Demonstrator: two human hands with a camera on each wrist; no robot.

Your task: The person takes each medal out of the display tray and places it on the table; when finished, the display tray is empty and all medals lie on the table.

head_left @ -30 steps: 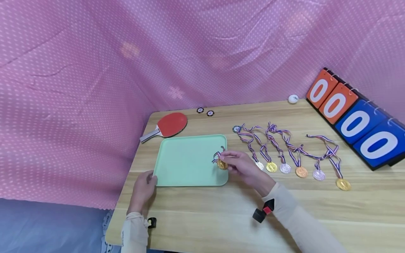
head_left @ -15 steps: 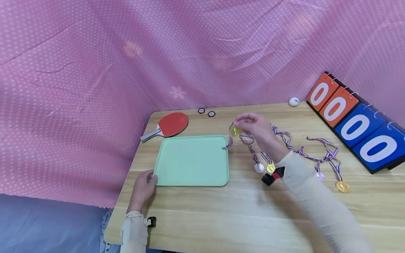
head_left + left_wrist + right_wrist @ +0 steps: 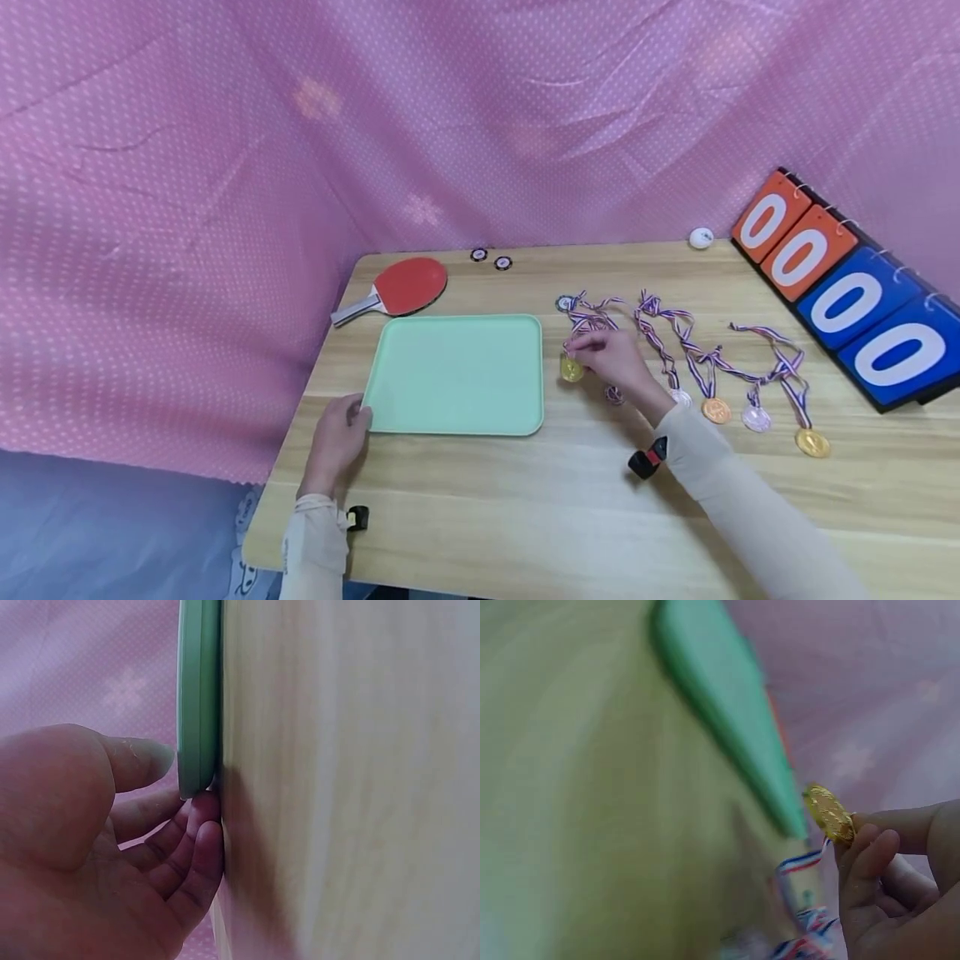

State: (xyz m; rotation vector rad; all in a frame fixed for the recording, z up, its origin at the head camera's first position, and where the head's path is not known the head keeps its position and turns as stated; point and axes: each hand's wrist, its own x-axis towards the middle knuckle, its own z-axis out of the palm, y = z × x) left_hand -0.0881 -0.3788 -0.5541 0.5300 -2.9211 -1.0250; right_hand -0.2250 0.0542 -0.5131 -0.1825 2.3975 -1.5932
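My right hand (image 3: 617, 360) pinches a gold medal (image 3: 572, 367) just right of the tray, its striped ribbon (image 3: 801, 861) trailing below in the right wrist view. At the near left corner of the pale green tray (image 3: 457, 375), my left hand (image 3: 336, 440) holds the edge, thumb by the rim and fingers curled under it. A row of medals lies to the right: a silver medal (image 3: 680, 397), a bronze medal (image 3: 716, 410), another silver medal (image 3: 756, 418) and a gold medal (image 3: 812, 442). The right hand and wrist hide part of the row.
A red table tennis bat (image 3: 411, 286) lies behind the tray, near two black-and-white chips (image 3: 491, 259). A blue-rimmed chip (image 3: 564, 303) sits by the ribbons. At the back right are a white ball (image 3: 701, 238) and a flip scoreboard (image 3: 843, 287). Pink cloth (image 3: 525, 125) hangs behind.
My right hand has carried the gold medal from over the tray's right edge, up and right, then down towards the row of medals. The left hand stays at the tray's corner.
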